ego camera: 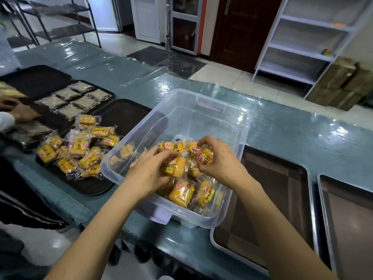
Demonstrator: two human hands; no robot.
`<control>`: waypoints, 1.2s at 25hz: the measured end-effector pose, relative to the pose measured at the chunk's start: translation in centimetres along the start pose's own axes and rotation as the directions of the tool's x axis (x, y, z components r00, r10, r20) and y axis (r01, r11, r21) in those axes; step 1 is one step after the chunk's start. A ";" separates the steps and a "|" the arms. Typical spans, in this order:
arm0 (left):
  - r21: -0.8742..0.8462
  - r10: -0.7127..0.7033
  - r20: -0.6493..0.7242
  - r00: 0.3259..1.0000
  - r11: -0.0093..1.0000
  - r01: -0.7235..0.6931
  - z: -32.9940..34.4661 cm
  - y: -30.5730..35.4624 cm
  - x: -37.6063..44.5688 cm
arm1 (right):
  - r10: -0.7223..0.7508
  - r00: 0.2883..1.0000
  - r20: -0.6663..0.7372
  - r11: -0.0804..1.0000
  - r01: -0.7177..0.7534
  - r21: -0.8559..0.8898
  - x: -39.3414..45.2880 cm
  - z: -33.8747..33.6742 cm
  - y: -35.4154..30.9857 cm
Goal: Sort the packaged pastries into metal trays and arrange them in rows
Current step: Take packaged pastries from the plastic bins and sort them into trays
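Both hands, left (pixel 150 170) & right (pixel 219 158), gripping yellow pastry packs (pixel 181 194) in clear bin (pixel 228 110).

A white shelf rack (pixel 306 37) stands at two o'clock with a stack of brown boxes (pixel 339 83) just beside it, a dark wooden door (pixel 242 27) at one o'clock, and a black metal rack (pixel 56 17) at eleven o'clock.
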State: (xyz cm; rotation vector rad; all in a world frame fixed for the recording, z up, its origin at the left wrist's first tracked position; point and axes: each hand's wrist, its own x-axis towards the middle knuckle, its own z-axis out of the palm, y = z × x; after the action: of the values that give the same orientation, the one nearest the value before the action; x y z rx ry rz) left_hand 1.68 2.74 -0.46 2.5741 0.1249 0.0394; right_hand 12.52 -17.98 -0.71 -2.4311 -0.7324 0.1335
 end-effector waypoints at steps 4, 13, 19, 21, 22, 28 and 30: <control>0.002 0.045 -0.029 0.999 0.999 -0.045 -0.4 0.7 0.1 | 0.003 0.994 -0.108 0.998 0.003 0.059 -1.2 -1.8 -0.3; 0.013 0.234 -0.048 0.971 0.972 -0.234 0.4 5.3 1.0 | 0.079 0.938 -0.338 0.993 -0.045 0.107 -6.9 -6.4 0.8; 0.022 0.380 -0.068 0.922 0.925 -0.380 2.0 9.8 1.0 | 0.171 0.893 -0.415 0.985 -0.142 0.100 -11.8 -7.8 3.6; 0.029 0.413 -0.052 0.909 0.911 -0.412 2.8 11.5 0.9 | 0.217 0.872 -0.438 0.976 -0.181 0.124 -13.6 -8.2 4.7; 0.036 0.436 -0.047 0.899 0.900 -0.435 3.3 12.4 0.8 | 0.243 0.860 -0.449 0.969 -0.199 0.145 -14.5 -8.4 5.3; 0.039 0.566 -0.013 0.824 0.824 -0.565 7.6 19.0 -0.5 | 0.368 0.785 -0.498 0.930 -0.311 0.197 -21.9 -10.9 9.3; 0.030 0.584 0.006 0.812 0.811 -0.584 9.3 21.3 -1.1 | 0.399 0.762 -0.509 0.917 -0.341 0.208 -24.7 -11.7 10.7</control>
State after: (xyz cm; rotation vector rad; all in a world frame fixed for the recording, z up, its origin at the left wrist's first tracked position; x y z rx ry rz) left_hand 2.83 -20.28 3.08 2.5414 -0.6804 0.2742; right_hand -0.28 -44.33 1.06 -2.3106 0.0211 -0.3526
